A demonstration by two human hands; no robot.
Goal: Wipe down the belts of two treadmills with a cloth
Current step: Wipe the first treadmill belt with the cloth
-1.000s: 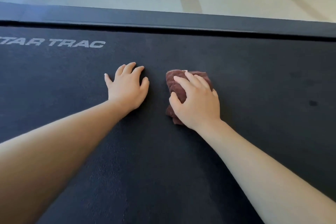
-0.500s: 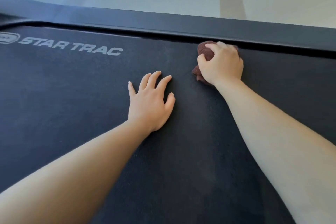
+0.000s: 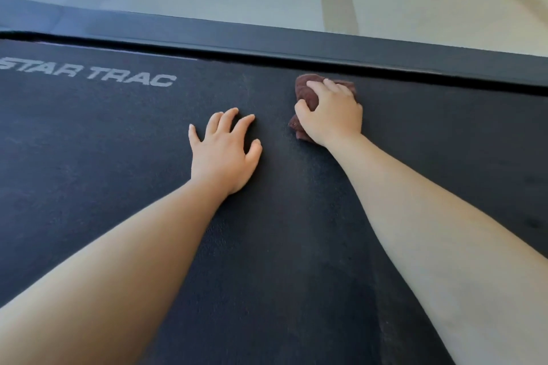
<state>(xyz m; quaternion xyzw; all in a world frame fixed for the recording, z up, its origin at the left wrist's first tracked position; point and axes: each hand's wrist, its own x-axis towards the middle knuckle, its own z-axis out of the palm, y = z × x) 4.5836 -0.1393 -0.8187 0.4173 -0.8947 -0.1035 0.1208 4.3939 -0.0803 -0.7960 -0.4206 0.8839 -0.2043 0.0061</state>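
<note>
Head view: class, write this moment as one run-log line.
left hand: flat on black textured treadmill belt | right hand: grips crumpled maroon cloth on belt | step: wiping

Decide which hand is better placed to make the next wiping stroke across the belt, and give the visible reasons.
Right. The right hand grips the cloth on the belt; the left hand rests beside it, fingers spread, holding nothing.

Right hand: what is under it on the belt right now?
A bunched maroon cloth, gripped by the right hand on the black treadmill belt. Cloth shows past the fingers and thumb; its middle and the belt beneath are hidden.
</note>
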